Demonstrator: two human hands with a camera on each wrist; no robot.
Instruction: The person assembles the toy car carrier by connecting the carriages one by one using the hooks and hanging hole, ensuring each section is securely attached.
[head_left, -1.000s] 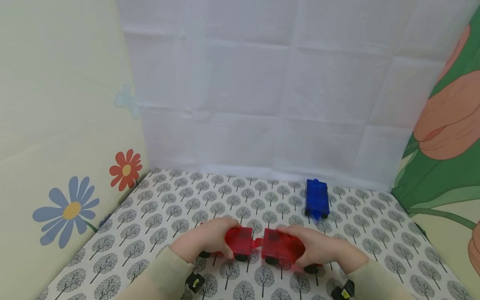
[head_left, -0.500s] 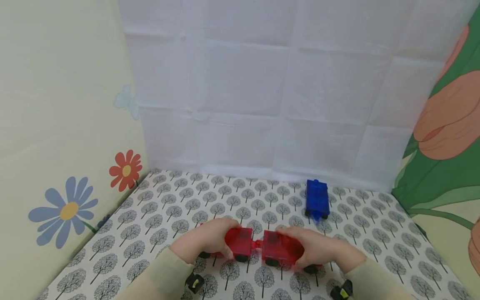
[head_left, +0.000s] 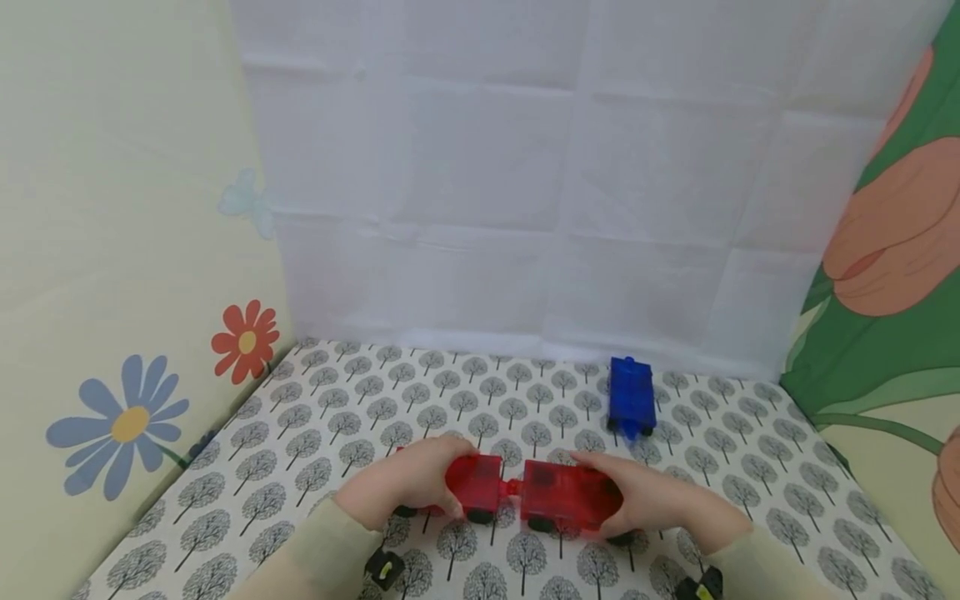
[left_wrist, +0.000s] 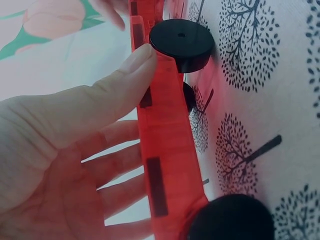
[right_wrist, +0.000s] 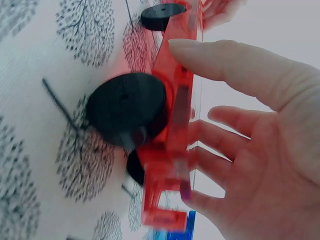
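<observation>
Two translucent red toy train cars with black wheels stand end to end on the tree-print cloth, meeting at a small red coupling (head_left: pixel 512 488). My left hand (head_left: pixel 408 479) grips the left car (head_left: pixel 474 483), thumb on its near side and fingers on the far side, as the left wrist view also shows. Around the right car (head_left: pixel 562 492) my right hand (head_left: pixel 648 496) lies loosely. In the right wrist view its thumb (right_wrist: pixel 225 57) overlaps the car's side, while the index finger stands apart from it. The other fingertips are partly hidden behind the car.
A blue toy train car (head_left: pixel 631 396) stands farther back, right of centre. The tree-print cloth (head_left: pixel 322 433) runs back to a white hanging sheet (head_left: pixel 480 167). Flower-printed panels flank it on the left (head_left: pixel 127 208) and right (head_left: pixel 892 242).
My right hand has slid right along the right car, loosening round it. The left hand keeps its grip. Both red cars stay put; the head view has shifted slightly.
</observation>
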